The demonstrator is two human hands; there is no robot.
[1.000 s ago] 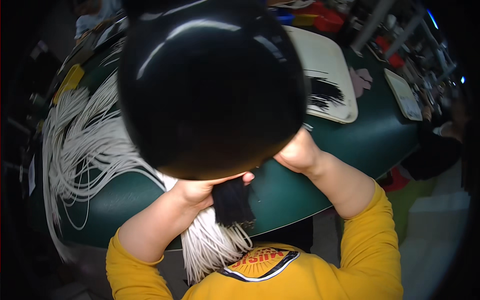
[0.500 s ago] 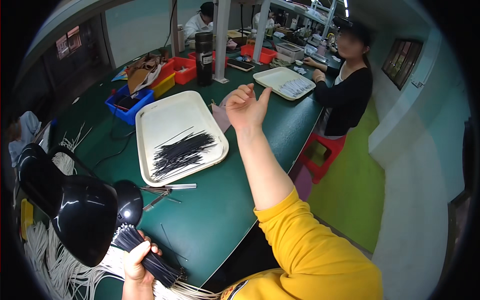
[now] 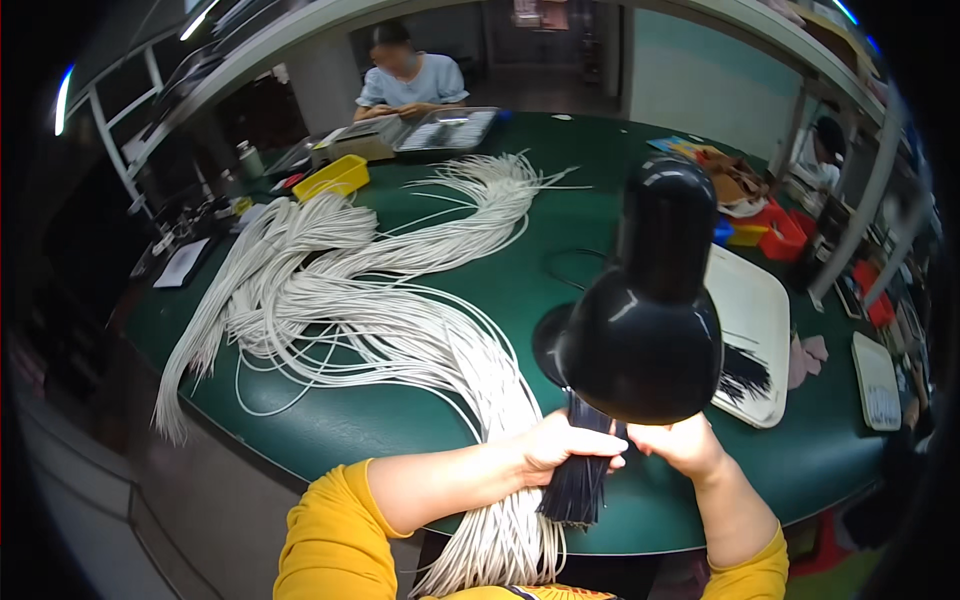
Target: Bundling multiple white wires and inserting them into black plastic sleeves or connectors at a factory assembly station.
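My left hand (image 3: 560, 447) grips a bundle of thin black strips (image 3: 578, 487) that hangs down over the near edge of the green table (image 3: 560, 250). My right hand (image 3: 682, 444) meets the top of the same bundle, just under the shade of a black desk lamp (image 3: 650, 320), which hides the fingertips. A thick bunch of white cords (image 3: 400, 330) runs from the far left of the table to under my left wrist and spills over the edge.
A cream tray (image 3: 752, 300) with more black strips lies to the right of the lamp. A yellow bin (image 3: 335, 178) and another tray stand at the far side, where a person (image 3: 410, 75) sits. Another person is at the right.
The view has swung left. My right hand, raised in the air before, has come down to the black bundle. My left hand still grips the bundle.
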